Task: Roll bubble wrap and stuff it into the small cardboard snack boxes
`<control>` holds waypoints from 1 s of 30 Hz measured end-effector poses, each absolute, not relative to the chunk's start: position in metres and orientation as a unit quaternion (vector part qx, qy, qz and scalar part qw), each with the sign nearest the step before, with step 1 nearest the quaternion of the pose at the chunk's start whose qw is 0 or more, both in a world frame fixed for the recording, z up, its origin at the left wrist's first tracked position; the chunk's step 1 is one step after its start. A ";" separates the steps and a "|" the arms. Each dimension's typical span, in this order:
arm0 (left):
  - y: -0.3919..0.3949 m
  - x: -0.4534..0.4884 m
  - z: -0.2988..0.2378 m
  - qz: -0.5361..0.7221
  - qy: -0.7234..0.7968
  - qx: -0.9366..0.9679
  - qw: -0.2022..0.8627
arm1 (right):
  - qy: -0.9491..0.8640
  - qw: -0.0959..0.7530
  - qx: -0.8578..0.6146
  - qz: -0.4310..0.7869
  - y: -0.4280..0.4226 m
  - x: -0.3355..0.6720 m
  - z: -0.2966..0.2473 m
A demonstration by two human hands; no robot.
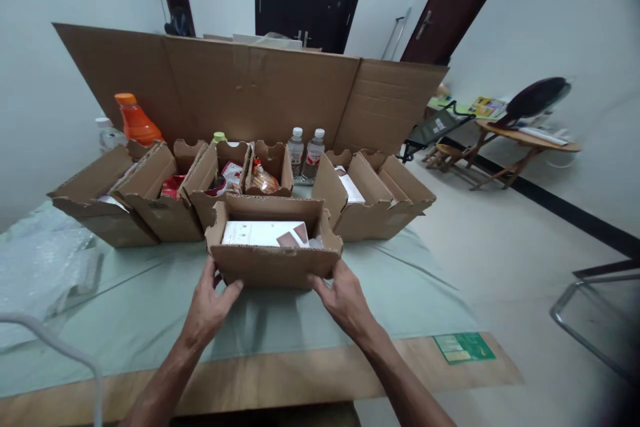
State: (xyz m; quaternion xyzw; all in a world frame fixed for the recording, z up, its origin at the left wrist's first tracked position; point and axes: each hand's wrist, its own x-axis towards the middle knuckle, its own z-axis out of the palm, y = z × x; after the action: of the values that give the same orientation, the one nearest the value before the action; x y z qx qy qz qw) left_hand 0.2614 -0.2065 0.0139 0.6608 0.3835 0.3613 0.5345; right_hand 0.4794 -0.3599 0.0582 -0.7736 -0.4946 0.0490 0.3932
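1 left hand (214,301) and 1 right hand (344,297) are clamping opposite ends of the front box (275,268), over the counter (280,373) before the other boxes (175,223); uneven pressure could be tipping it, spilling its white carton (255,233).

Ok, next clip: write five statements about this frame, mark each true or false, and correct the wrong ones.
1. The left hand and right hand both hold the front cardboard bin. True.
2. The front cardboard bin has nothing in it. False: a white box lies inside.
3. The orange-capped bottle is at the picture's right. False: it is at the left.
4. Two white-capped bottles stand side by side in front of the cardboard screen. True.
5. The bubble wrap is on the floor. False: it lies on the cloth-covered table.
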 end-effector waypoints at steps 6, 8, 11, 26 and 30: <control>-0.253 0.178 -0.005 0.400 0.481 0.631 0.458 | -0.526 0.401 -0.750 -0.004 -0.403 0.414 0.042; -0.246 0.158 0.011 0.449 0.523 0.594 0.415 | -0.573 0.408 -0.711 0.012 -0.379 0.397 0.046; -0.232 0.167 0.039 0.483 0.523 0.580 0.397 | -0.584 0.439 -0.683 0.022 -0.346 0.400 0.062; -0.252 0.239 -0.002 0.342 0.352 0.711 0.504 | -0.381 0.414 -0.827 0.003 -0.518 0.442 -0.015; -0.270 0.227 -0.020 0.353 0.412 0.695 0.472 | -0.367 0.495 -0.775 0.143 -0.501 0.478 0.013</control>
State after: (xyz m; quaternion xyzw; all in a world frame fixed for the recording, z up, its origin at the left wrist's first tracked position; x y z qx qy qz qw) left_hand 0.2272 -0.2703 -0.0199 0.6946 0.4116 0.3534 0.4724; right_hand 0.4781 -0.5012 0.0130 -0.7748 -0.3668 0.1431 0.4947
